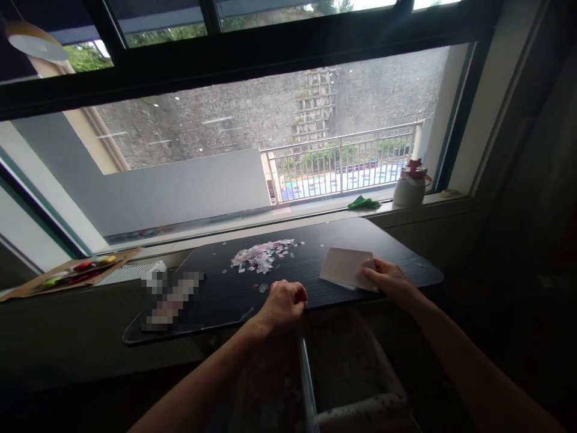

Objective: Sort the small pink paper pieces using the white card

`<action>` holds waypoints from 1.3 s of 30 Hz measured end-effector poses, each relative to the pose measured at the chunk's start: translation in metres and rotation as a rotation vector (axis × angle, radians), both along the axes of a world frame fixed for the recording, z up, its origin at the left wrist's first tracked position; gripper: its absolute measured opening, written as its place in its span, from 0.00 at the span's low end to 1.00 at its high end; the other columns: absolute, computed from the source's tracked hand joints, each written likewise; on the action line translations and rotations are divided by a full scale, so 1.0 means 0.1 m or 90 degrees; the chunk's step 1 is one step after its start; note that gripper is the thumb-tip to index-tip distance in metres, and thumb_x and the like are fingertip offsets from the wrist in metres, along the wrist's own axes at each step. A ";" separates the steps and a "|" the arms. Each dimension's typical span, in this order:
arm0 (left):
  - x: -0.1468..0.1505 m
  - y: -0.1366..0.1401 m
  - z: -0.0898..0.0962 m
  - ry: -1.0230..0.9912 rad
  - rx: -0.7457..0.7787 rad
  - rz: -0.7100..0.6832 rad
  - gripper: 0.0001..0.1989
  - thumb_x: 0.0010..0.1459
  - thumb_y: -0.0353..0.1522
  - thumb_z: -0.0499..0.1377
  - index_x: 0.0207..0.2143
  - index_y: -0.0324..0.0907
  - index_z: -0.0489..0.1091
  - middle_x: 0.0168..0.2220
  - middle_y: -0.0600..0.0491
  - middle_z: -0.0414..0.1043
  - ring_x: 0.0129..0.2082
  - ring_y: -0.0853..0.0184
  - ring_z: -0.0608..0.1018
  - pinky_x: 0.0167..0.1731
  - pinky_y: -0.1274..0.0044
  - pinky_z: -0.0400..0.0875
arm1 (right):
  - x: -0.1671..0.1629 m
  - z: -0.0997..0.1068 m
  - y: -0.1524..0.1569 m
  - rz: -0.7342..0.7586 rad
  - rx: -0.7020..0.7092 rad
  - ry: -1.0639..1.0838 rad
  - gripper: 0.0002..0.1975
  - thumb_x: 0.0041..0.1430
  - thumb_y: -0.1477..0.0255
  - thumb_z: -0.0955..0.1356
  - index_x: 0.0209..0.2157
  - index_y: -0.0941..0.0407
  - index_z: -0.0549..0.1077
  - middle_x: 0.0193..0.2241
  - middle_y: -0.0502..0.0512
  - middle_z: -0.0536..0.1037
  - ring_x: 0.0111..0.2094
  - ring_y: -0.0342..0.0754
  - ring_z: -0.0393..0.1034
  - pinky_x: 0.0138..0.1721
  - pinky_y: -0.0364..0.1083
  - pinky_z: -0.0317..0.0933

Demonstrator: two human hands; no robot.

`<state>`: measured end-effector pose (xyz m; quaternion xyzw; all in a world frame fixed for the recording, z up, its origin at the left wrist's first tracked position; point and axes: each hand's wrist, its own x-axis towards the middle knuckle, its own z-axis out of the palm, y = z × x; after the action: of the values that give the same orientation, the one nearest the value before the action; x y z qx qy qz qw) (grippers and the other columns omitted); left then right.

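Note:
My right hand (391, 281) grips the right edge of a flat white scraper-like card (345, 266), thumb on top, holding it tilted just over the dark table (311, 240). At the table's front edge, my left hand (283, 299) is closed, its fingers curled in; whether anything is inside cannot be made out. Beyond the left hand lies a loose pile of small pale pink and white paper-like pieces (261, 255). A few more pieces (261, 288) are scattered between the pile and that hand.
On the table's left is a blurred-out object (174, 300). Below the front edge sits an open bin-like container (356, 355), in shadow. The windowsill carries a white pot (409, 189) and a green crumpled item (363, 203). A brown sheet with colourful items (76, 273) lies far left.

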<state>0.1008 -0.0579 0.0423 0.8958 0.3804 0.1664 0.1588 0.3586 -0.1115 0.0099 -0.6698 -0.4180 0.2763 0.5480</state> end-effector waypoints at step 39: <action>-1.19 0.55 -0.26 -0.009 0.235 0.268 0.09 0.55 0.29 0.53 0.34 0.45 0.72 0.36 0.53 0.73 0.41 0.63 0.72 0.53 0.62 0.55 | -0.66 0.15 0.62 0.101 -0.032 -0.061 0.05 0.41 0.72 0.68 0.24 0.57 0.74 0.22 0.52 0.78 0.25 0.47 0.71 0.24 0.42 0.62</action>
<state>-0.0185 -0.0027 0.0162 0.8098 0.5199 0.2685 -0.0423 0.2923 -0.0497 0.0251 -0.6604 -0.4885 0.2969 0.4870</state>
